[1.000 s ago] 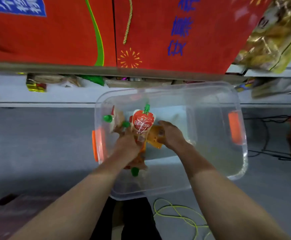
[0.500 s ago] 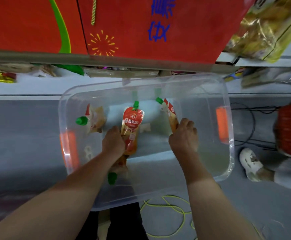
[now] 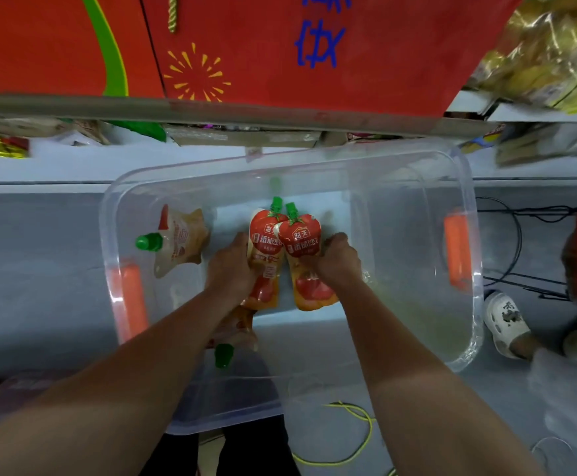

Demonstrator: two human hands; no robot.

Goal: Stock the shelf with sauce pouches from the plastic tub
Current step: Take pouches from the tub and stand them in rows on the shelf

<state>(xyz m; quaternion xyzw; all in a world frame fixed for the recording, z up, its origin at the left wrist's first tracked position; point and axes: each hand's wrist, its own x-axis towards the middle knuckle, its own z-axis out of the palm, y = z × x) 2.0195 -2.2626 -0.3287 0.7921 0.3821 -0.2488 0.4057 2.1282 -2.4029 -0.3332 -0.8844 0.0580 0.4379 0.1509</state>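
Here each hand, left hand [image 3: 230,266] and right hand [image 3: 338,261], grips a tomato sauce pouch [image 3: 300,242] inside the clear plastic tub [image 3: 465,187]; next, lift both to the shelf [image 3: 211,109].

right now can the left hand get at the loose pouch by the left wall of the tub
Probably: the loose pouch lies uncovered just left of the left hand, nothing between them. But that hand grips a red pouch, so its fingers are busy.
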